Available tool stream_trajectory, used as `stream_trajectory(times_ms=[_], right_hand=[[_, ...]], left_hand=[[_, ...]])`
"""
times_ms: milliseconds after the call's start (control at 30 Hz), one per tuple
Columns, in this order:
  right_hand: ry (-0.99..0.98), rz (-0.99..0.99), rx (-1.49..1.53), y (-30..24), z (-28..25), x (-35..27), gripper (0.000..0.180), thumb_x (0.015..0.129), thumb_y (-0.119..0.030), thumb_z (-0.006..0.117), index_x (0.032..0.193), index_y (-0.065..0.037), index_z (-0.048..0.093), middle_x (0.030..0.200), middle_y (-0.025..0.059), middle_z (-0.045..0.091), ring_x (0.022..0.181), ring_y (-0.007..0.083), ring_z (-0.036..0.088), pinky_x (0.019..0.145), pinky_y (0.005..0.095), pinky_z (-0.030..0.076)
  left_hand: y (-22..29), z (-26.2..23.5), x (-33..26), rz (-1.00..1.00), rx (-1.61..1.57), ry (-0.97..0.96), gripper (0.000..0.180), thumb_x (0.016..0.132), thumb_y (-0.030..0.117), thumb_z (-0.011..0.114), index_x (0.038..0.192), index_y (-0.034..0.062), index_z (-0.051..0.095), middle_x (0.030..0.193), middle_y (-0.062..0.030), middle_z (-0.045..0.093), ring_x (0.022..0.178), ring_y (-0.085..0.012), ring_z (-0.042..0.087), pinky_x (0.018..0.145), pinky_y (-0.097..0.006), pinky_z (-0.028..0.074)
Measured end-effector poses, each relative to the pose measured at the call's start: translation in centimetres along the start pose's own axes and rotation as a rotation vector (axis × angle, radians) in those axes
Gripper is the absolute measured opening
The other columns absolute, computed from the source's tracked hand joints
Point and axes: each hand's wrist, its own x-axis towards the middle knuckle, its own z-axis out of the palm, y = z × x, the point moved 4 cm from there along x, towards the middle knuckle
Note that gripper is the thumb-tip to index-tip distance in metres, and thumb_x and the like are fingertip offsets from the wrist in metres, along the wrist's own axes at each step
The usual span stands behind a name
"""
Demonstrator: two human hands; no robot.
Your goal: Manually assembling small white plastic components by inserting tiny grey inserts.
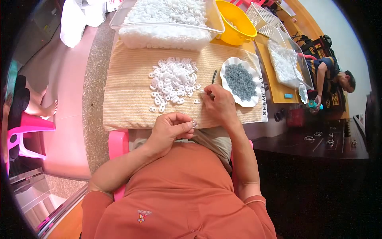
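My left hand (pixel 172 128) is closed in a pinch near the table's front edge. Between its thumb and fingertips sits a small white plastic piece with holes (pixel 194 124). My right hand (pixel 219 102) rests low over the striped cloth, fingers drawn together; whatever they hold is too small to make out. A loose white piece lies just left of those fingertips. Beyond them a thin dark stick (pixel 215 75) lies on the cloth. A heap of white oval two-hole pieces (pixel 173 79) spreads out left of it. To the right is a white scalloped plate (pixel 251 103) with many tiny grey parts (pixel 240 81).
A clear bin (pixel 167 28) full of white pieces stands at the table's back, beside a yellow basin (pixel 236 22). On a side table at right are another clear bin (pixel 284 59) and a white perforated basket (pixel 264 18). Another person (pixel 328 65) works there. A pink stool (pixel 30 127) stands left.
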Motion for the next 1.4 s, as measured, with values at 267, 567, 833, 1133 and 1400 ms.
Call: stream_trajectory(times_ms=[267,567,833,1133,1400], right_hand=[[-0.002,-0.081,0.123,0.0,-1.0,-0.1,0.021,0.08,-0.008,0.063,0.101,-0.003,0.063,0.081,0.0139,0.062,0.07,0.0282,0.061,0.064,0.0367,0.048],[-0.061,0.025,0.295,1.0,-1.1,-0.7,0.021,0.084,-0.003,0.063,0.104,0.001,0.061,0.077,0.0056,0.059,0.066,0.0101,0.054,0.061,0.0248,0.045],[-0.161,0.101,0.491,2.0,-0.4,-1.4,0.023,0.087,-0.004,0.065,0.108,0.004,0.059,0.08,-0.0005,0.059,0.072,0.0039,0.053,0.064,0.0188,0.045],[-0.269,0.23,0.91,0.0,-0.2,-3.1,0.029,0.086,-0.002,0.065,0.113,0.005,0.058,0.087,0.0054,0.063,0.072,0.0112,0.063,0.064,0.023,0.053],[-0.339,0.266,1.086,-1.4,0.5,-3.6,0.028,0.086,-0.001,0.064,0.113,0.004,0.059,0.085,0.0048,0.063,0.07,0.0108,0.063,0.062,0.0228,0.052]], left_hand=[[0.0,-0.1,0.0,-0.003,-0.008,0.007,0.012,0.086,0.003,0.065,0.097,-0.0007,0.062,0.087,-0.0073,0.067,0.076,-0.0124,0.064,0.068,-0.026,0.057],[0.0,-0.1,-0.1,-0.008,-0.009,0.003,0.013,0.086,0.004,0.064,0.098,-0.0003,0.061,0.092,-0.0097,0.067,0.077,-0.0146,0.066,0.067,-0.026,0.058],[0.2,0.1,-0.2,0.003,-0.02,0.023,0.014,0.087,0.003,0.063,0.1,-0.0021,0.06,0.089,-0.0092,0.066,0.078,-0.0142,0.066,0.07,-0.026,0.057],[0.4,0.3,-0.1,0.033,-0.006,-0.05,0.037,0.088,0.003,0.062,0.123,-0.0027,0.051,0.091,-0.0077,0.064,0.079,-0.0135,0.065,0.071,-0.025,0.056],[0.4,0.6,-0.3,0.029,0.018,-0.104,0.045,0.089,0.003,0.061,0.131,-0.0017,0.046,0.092,-0.0061,0.064,0.08,-0.0119,0.064,0.072,-0.024,0.056]])
